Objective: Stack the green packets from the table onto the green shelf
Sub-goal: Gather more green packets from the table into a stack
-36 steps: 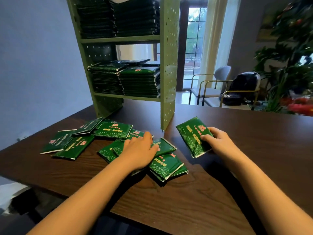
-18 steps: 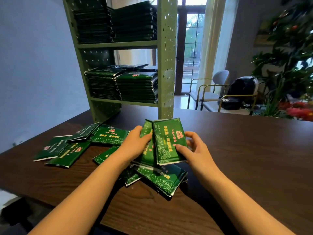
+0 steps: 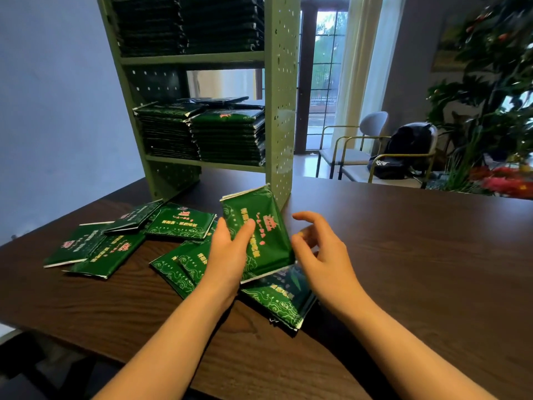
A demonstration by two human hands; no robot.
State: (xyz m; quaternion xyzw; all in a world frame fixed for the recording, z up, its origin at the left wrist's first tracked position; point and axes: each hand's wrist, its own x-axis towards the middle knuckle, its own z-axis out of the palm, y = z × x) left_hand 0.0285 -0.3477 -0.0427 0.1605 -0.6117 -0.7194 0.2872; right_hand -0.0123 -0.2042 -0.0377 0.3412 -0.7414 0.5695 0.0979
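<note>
Holding a thin bundle of glossy green foil packets [image 3: 266,246] tilted up off the dark wood-grain table [image 3: 403,255]. Left hand [image 3: 227,255] grips it, thumb across the printed face, fingers behind. Probably squaring the edges so it goes on as one block. Packet count in the bundle: can't tell.

Right hand [image 3: 323,255] sits just beside the bundle's right edge, fingers loosely curled and apart, nothing in it. It's blurred, so contact with that edge can't be confirmed.

Loose green foil packets [image 3: 98,252] lie flat on the table to the left of and under the hands, some overlapping. Judged from that, the job is well short of done.

Target is the pale green perforated metal shelf [image 3: 281,111], standing on the table just behind the bundle. Its middle tier holds two tall packet stacks [image 3: 227,140] side by side with headroom above. A few dark packets [image 3: 222,100] lie askew on top, so the seat is uneven. The upper-tier stacks [image 3: 187,24] run out of frame and show no room.

In the way: the shelf's right side panel is close to the bundle's top corner, so the lift likely has to go left of it. The grey chairs [image 3: 373,125], black backpack [image 3: 403,145] and leafy plant [image 3: 490,111] are well apart.
</note>
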